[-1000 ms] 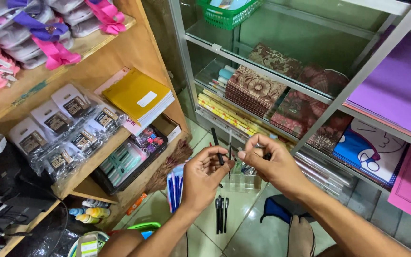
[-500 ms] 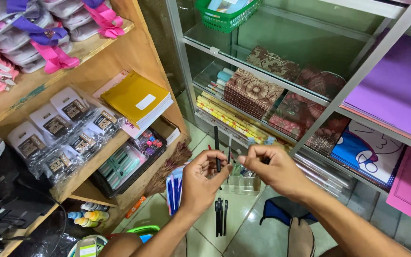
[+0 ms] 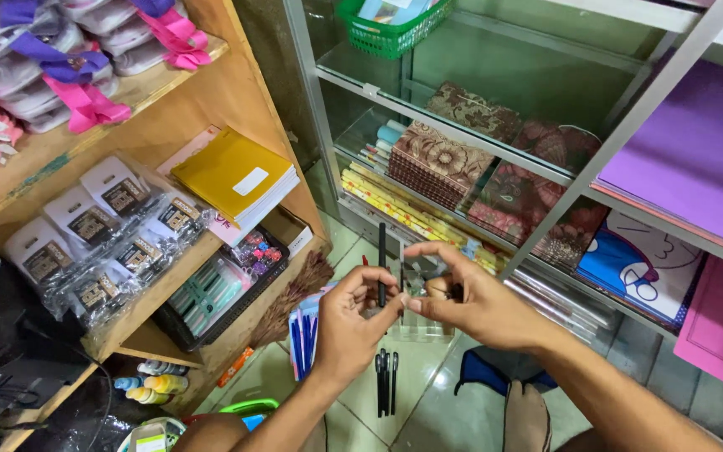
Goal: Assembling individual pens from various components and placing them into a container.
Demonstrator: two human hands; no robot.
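Black pen (image 3: 382,261) stands upright, pinched in the left hand (image 3: 351,322) fingers. The right hand (image 3: 468,303) curls beside it, fingertips touching. More black pens (image 3: 385,382) lie on the floor below.

- Black pen (image 3: 382,259): smooth, slightly glossy plastic.
- Shelf (image 3: 169,276) left of the pen: matt bare wood.
- Yellow notebook (image 3: 232,173) on that shelf: matt paper cover.
- Floor (image 3: 428,393) below the pen: glossy tile.
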